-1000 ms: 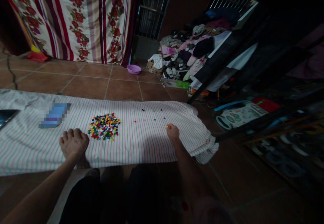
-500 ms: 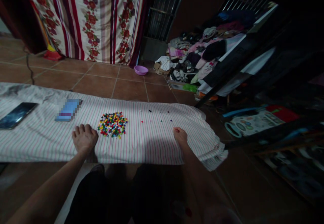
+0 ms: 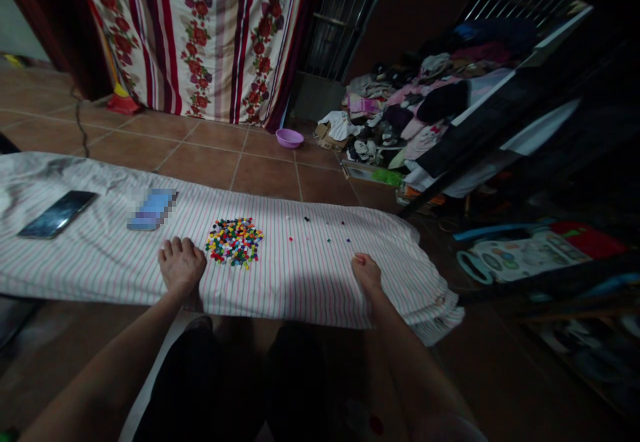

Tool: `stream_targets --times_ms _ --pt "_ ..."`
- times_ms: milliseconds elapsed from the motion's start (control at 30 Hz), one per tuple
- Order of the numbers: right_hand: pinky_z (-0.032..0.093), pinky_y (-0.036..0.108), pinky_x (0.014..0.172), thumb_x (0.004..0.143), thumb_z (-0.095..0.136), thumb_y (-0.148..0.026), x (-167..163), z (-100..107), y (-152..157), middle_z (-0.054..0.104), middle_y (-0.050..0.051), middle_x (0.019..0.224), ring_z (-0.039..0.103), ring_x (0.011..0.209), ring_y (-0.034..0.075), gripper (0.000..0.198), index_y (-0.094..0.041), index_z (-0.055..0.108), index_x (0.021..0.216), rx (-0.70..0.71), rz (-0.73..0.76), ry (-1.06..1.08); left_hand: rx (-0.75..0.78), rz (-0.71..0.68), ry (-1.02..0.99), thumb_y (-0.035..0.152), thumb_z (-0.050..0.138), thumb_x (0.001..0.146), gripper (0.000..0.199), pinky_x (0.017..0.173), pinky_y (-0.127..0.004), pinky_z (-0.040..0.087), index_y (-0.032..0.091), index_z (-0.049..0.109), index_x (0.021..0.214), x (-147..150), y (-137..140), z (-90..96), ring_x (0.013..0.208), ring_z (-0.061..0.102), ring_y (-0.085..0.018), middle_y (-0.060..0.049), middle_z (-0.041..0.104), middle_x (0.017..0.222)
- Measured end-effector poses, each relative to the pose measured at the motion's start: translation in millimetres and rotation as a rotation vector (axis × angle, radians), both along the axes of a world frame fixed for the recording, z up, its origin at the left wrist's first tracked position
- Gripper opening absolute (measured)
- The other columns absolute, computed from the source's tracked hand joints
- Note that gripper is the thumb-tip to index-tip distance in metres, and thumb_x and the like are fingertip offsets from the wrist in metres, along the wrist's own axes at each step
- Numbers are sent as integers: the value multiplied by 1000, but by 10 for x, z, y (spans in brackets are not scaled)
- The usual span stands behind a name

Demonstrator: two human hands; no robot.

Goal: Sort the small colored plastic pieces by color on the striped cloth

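Note:
My left hand (image 3: pixel 181 265) lies on the striped cloth (image 3: pixel 295 295), fingers stretched out and a little apart, just left of a pile of small multicoloured beads (image 3: pixel 234 242). To the pile's right, several single beads lie spaced out in two loose rows, among them a red bead (image 3: pixel 291 239), a black bead (image 3: pixel 307 219) and a purple bead (image 3: pixel 349 241). Below and right of the purple one, my right hand (image 3: pixel 367 271) rests at the cloth with its fingers curled together. Whatever may be between those fingers is hidden.
Left on the cloth lie a dark phone (image 3: pixel 59 214) and a second phone-like device (image 3: pixel 153 209) with a blurred screen. Beyond, on the tiled floor, sit a purple basin (image 3: pixel 289 138) and a heap of clothes (image 3: pixel 400 109). A patterned curtain (image 3: pixel 225 42) hangs behind.
The camera view has turned slightly, so the whole scene sits further right. Both hands keep about the same places relative to the beads.

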State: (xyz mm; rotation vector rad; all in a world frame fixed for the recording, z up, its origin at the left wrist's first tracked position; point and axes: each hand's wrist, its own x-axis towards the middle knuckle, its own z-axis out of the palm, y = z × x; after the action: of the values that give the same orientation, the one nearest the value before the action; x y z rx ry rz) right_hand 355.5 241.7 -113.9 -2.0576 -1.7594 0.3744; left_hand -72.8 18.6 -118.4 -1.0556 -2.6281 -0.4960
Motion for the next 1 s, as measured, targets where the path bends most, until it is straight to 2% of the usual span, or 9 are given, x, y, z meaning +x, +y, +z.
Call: stream_targets --times_ms 167,300,400,600,733,833,1000 --pt "44 30 85 80 48 -23 -47 51 -38 67 11 93 59 91 23 36 -14 69 106 19 -32 55 -8 10 51 30 29 90 38 100 -48 32 12 60 101 4 0 -17 121 45 -32 -18 58 116" --pt "42 35 89 83 41 -19 -282 101 -162 63 19 99 56 99 27 38 -7 65 110 148 -36 107 -7 14 54 31 29 90 37 100 -47 32 12 60 101 13 2 -11 121 45 -32 -18 58 113" --pt "42 34 91 86 36 -18 -602 81 -312 61 20 103 55 101 26 37 -7 62 109 215 85 169 -1 16 44 31 29 90 38 101 -47 32 12 60 101 16 3 -6 122 45 -32 -18 58 114" --pt "49 27 83 84 44 -18 -1427 -121 -679 64 9 98 61 86 18 26 -16 67 97 206 425 262 11 11 5 30 29 90 38 103 -48 30 12 59 104 6 -1 -14 125 42 -33 -19 57 117" --pt "51 28 82 84 44 -16 -1928 -212 -921 64 6 92 61 82 16 28 -19 69 97 226 680 360 13 2 -19 30 31 89 38 103 -49 29 12 60 106 -8 4 -27 127 41 -34 -19 57 119" --pt "50 28 85 85 47 -15 -2197 -215 -1052 64 6 95 61 86 16 28 -20 71 98 188 741 344 11 4 -26 30 33 88 38 103 -50 29 12 60 107 -17 9 -35 128 41 -35 -20 56 121" --pt "48 25 88 88 49 -15 -2411 -181 -1151 62 5 96 61 91 16 28 -22 73 101 124 726 259 10 2 -20 30 32 88 37 102 -50 30 12 60 105 -20 7 -33 128 42 -35 -19 57 119"
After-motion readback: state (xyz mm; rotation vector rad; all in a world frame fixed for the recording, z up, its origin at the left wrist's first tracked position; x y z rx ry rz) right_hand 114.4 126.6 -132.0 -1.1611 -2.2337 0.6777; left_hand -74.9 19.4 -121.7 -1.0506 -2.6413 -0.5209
